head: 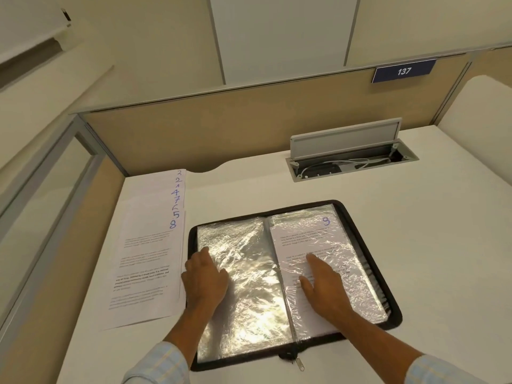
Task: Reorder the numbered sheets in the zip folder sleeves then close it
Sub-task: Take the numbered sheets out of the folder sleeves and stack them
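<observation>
The print on every sheet is too small and blurred to read; only the handwritten blue numbers show. Glare whitens the left plastic sleeve (pixel 249 286), so you cannot tell whether it holds a page. Your forearms cover part of the zip folder's (pixel 394 318) near edge, and your checked cuffs run off the bottom of the view.

The folder is a flat rectangle with rounded corners and a black fabric border, lying open like a book. Its sleeves are crinkled, shiny clear plastic. A small metal zip pull (pixel 299 364) lies at the near end of the spine. The folder sits in the middle of the white counter (pixel 415 245), towards its near edge. The right sleeve holds the sheet marked 9 (pixel 304 239).

Your left grip (pixel 203 278) lies flat, fingers straight, on the left sleeve's outer edge. Your right grip (pixel 322 286) lies flat, fingers spread, on sheet 9.

A fanned stack of loose sheets (pixel 146 259), 8 on top, lies along the counter's left edge, just beside the folder.
</observation>
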